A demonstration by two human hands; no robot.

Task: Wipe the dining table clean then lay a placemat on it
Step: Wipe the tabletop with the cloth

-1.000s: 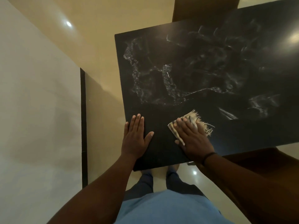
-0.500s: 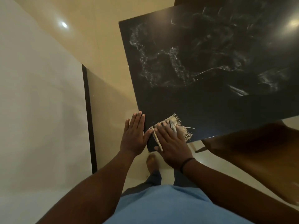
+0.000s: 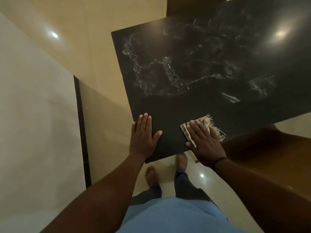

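The dark dining table (image 3: 168, 145) fills the upper right, its top streaked with pale wet smears (image 3: 168, 73). My left hand (image 3: 143, 137) lies flat on the near left corner, fingers straight. My right hand (image 3: 203, 140) presses a folded striped cloth (image 3: 206, 121) with a frayed fringe against the near edge, fingers spread flat over it. Only the cloth's left edge and fringe show past the hand. No placemat is in view.
A brown wooden chair (image 3: 269, 157) stands at the table's near right side; another chair back (image 3: 193, 7) shows beyond the far edge. A pale wall (image 3: 33, 115) with a dark skirting strip (image 3: 80, 123) runs along the left. My bare feet (image 3: 151, 175) stand on glossy beige tiles.
My right hand and the cloth slid left to the near corner beside my left hand, then back right along the near edge. My left hand stayed flat on the corner.
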